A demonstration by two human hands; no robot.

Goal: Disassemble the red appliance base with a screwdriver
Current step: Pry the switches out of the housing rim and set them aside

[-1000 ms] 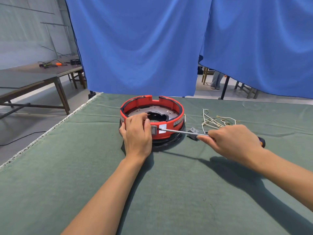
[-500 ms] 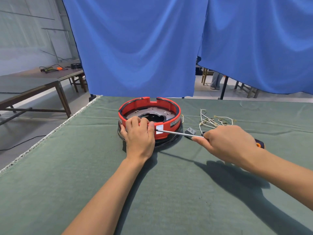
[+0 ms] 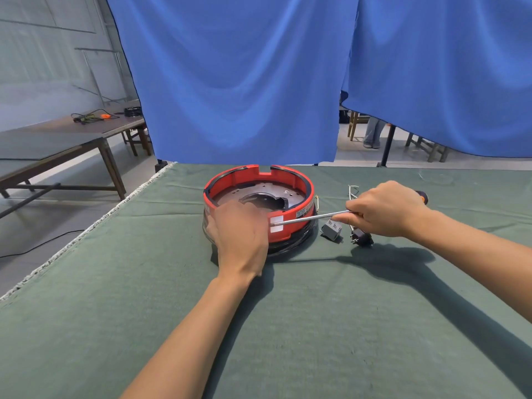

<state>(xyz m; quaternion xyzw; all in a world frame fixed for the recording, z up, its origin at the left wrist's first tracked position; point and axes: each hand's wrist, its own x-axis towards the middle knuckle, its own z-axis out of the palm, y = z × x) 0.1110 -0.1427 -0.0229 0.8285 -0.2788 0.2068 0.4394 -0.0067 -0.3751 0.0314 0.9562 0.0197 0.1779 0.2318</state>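
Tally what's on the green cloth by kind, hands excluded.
Red appliance base: 1
Screwdriver: 1
Small grey part: 1
Small black part: 1
Loose wire bundle: 1, mostly hidden behind the right hand
Total: 5

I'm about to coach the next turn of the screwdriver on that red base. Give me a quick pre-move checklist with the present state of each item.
1. Left hand steadies the red base: ok, though blurred.
2. Right hand grips the screwdriver: ok.
3. Tip reaches the white patch on the base's side: ok.
4. Tip seated in a screw: cannot tell.
5. Loose gray part and black part lie beside the base, under the shaft: ok.
6. Base sits flat on the green cloth: ok.
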